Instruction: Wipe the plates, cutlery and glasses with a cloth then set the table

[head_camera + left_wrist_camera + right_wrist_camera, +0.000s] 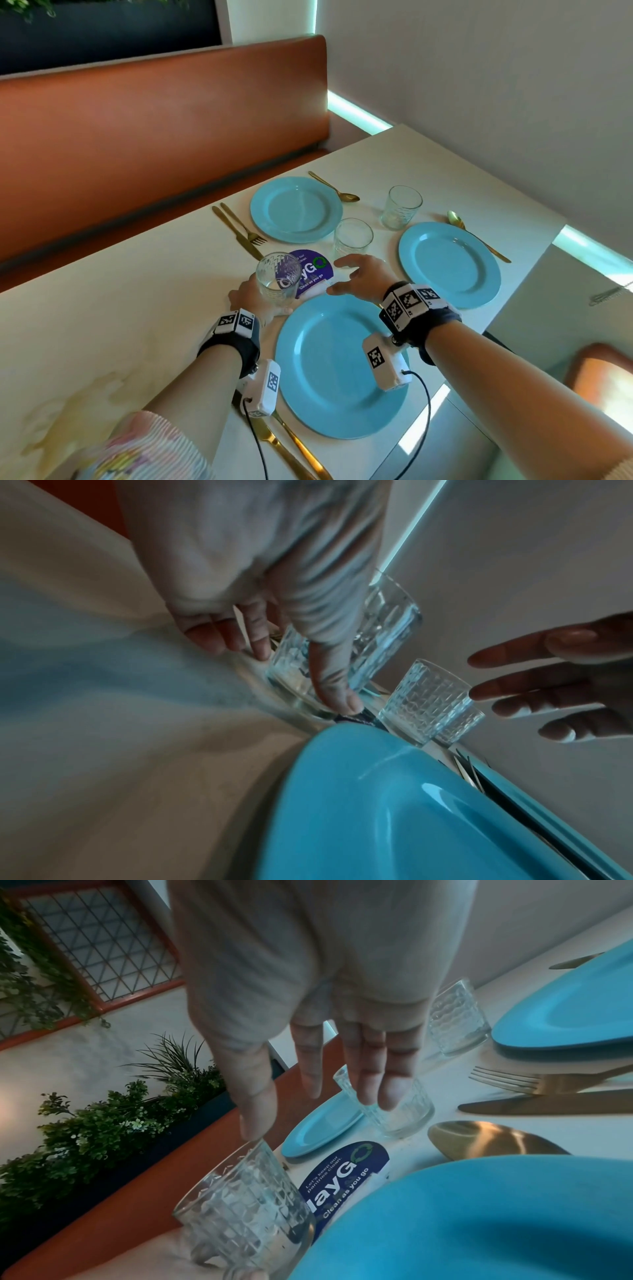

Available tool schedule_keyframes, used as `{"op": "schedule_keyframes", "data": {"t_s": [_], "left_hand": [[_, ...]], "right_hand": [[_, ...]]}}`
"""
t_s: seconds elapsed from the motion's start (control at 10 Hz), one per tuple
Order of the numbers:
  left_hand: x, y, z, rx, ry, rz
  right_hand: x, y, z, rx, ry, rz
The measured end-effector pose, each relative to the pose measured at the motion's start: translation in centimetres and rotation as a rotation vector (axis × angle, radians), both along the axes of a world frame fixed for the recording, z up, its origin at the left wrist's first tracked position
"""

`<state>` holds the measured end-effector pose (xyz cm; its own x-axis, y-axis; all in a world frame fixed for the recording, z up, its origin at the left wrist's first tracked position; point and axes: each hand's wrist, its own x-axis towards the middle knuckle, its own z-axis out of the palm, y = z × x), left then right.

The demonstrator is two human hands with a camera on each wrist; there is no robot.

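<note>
My left hand grips a clear patterned glass low around its base, just beyond the near blue plate at its left rim. In the left wrist view the thumb presses the side of the glass. My right hand hovers open over the plate's far rim, fingers spread, holding nothing. A small white cloth-like piece lies under it. Two more glasses stand farther off, with blue plates at the far left and right.
Gold cutlery lies by each plate: a fork and knife, spoons, and a knife and fork near me. A round purple sticker is on the white table. An orange bench runs along the far side.
</note>
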<state>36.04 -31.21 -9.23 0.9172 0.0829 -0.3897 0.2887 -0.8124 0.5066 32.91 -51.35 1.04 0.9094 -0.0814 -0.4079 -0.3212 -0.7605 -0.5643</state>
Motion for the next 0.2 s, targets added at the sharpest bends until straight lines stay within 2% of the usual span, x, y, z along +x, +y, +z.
{"op": "schedule_keyframes", "data": {"t_s": [0.2], "left_hand": [[-0.20,-0.18,-0.32,0.104,0.059,0.081]], "right_hand": [[-1.45,-0.50,-0.56,0.024,0.000,-0.047]]}}
